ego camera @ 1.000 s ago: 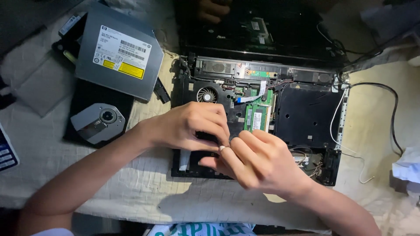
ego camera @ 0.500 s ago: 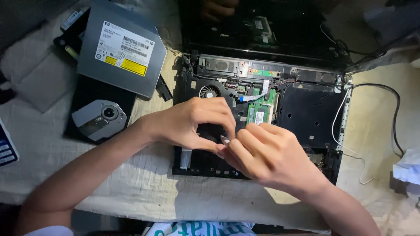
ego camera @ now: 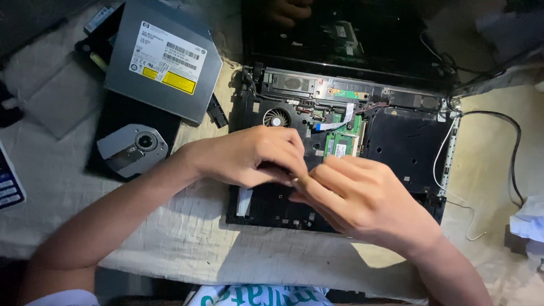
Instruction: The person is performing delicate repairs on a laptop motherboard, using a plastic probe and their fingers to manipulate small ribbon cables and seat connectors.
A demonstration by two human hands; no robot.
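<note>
Two optical drives lie far left, a grey cased one [ego camera: 163, 65] above an opened one [ego camera: 131, 147]; then the left hand [ego camera: 246, 156], fingers curled and pinching, meets the right hand [ego camera: 362, 198] over the opened laptop base [ego camera: 405, 141], what they grip hidden; fan [ego camera: 276, 118] just behind.

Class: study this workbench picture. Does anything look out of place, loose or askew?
Yes. The opened laptop base has a white wire trailing loose over its right edge, and a grey optical drive lies tilted, overlapping the dark tray beneath it.
</note>
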